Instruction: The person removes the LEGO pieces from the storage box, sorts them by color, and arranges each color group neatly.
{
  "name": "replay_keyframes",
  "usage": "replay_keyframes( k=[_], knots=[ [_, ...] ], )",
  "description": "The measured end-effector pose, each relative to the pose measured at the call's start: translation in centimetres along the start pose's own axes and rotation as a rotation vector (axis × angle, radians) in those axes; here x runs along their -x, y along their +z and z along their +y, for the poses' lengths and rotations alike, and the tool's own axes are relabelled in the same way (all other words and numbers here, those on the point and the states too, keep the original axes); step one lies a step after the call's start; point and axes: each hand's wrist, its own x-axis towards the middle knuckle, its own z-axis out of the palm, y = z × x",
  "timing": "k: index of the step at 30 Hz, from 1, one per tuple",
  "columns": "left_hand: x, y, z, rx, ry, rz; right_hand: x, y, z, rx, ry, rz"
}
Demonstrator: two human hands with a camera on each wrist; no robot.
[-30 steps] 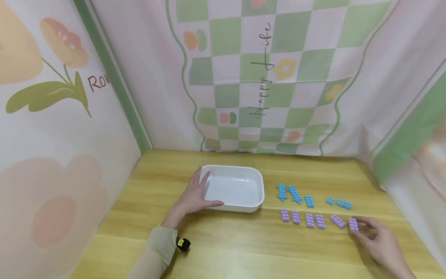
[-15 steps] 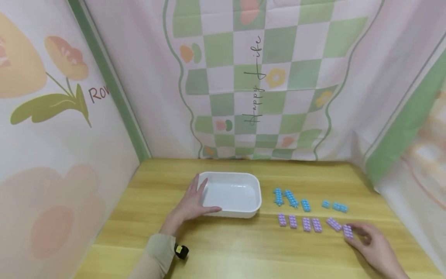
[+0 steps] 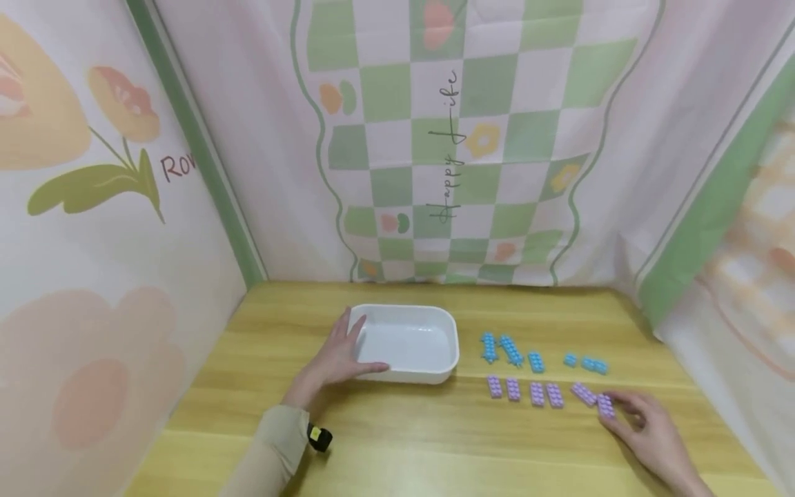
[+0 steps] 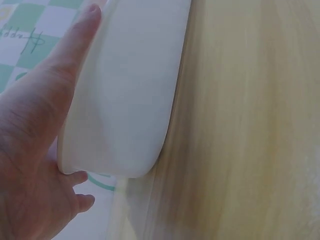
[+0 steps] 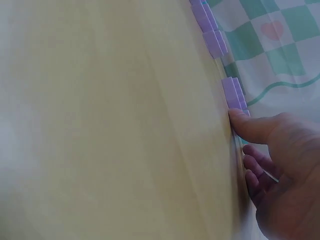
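A white rectangular dish [image 3: 405, 376] stands on the wooden table. My left hand [image 3: 335, 355] holds its left end, thumb along the near rim and fingers spread at the far left corner. In the left wrist view, the thumb lies against the dish's side wall [image 4: 130, 95], and two fingertips show past its end. At the right end of a row of purple building blocks, my right hand [image 3: 649, 428] pinches a purple block [image 3: 605, 406] between thumb and fingers, close to a slanted purple block [image 3: 584, 394]. In the right wrist view, my thumb [image 5: 252, 127] partly hides the pinched block.
Behind the purple row lie blue blocks: two long spiky pieces [image 3: 511, 351], a rectangular block [image 3: 536, 362] and smaller pieces [image 3: 594, 364]. Other purple blocks [image 3: 537, 395] lie between dish and right hand. A checkered curtain [image 3: 447, 172] hangs along the table's back edge.
The head view has shifted, so everything sits further left. My right hand has brought the pinched purple block slightly closer to the slanted one. My left hand stays on the dish.
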Motion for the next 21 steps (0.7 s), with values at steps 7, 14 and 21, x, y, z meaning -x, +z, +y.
replay_keyframes(
  k=[7, 14, 21],
  knots=[
    [0.1, 0.3, -0.6, -0.002, -0.008, -0.001, 0.6, 0.7, 0.2, -0.032, -0.009, 0.018],
    [0.0, 0.4, -1.0, 0.035, 0.012, -0.009, 0.4, 0.4, 0.1, -0.043, 0.030, -0.033],
    [-0.6, 0.0, -1.2, 0.280, 0.027, -0.003, -1.7, -1.3, -0.9, -0.012, 0.018, -0.166]
  ],
)
